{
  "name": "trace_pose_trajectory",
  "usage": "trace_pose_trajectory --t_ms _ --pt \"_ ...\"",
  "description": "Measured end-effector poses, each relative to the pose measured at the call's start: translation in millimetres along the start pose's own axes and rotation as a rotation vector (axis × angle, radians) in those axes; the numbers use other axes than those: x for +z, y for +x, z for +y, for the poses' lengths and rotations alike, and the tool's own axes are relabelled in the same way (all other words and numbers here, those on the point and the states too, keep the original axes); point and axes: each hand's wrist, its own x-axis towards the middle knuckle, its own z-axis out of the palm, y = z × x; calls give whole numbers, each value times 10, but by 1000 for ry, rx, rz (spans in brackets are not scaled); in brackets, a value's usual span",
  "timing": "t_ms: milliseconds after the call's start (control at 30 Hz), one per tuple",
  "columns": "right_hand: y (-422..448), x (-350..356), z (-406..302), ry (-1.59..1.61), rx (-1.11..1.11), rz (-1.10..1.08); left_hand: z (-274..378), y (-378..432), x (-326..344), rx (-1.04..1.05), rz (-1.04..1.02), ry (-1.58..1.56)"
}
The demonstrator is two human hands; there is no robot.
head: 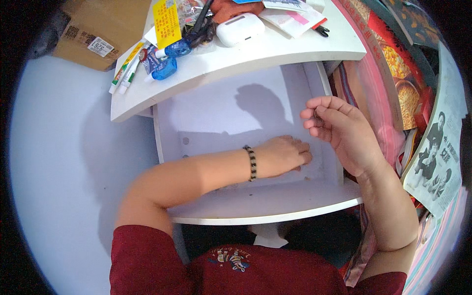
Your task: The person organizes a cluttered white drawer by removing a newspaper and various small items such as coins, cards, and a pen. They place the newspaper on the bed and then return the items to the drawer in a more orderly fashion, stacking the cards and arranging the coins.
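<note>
A white drawer [265, 218] is pulled out from under a white tabletop [236, 70]. My left hand [282, 156], with a dark and light beaded bracelet [252, 163] at its wrist, reaches palm down inside it. Its fingers curl towards the drawer's right side, low over the floor, and what may be under them is hidden. Above the drawer's right wall, my right hand [332, 123] is raised with thumb and forefinger brought together. A thin dark curve shows at that pinch, too small to tell whether it is a held thing.
On the tabletop lie a white earphone case [240, 29], toothpaste tubes [127, 68], blue-capped items [165, 69] and a yellow printed card [166, 24]. A cardboard box [107, 27] stands at upper left. Pink fabric [379, 92] and a printed sheet [437, 155] crowd the right.
</note>
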Motion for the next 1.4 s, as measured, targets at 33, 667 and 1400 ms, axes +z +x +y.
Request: trace_pose_trajectory --t_ms 33,667,1400 --pt "2 3 4 4 2 -3 -28 -50 -40 14 27 -27" --pt "10 15 -3 -4 7 -7 31 -287 -3 -63 26 126" --pt "5 39 -15 1 5 9 -14 117 333 318 75 -72"
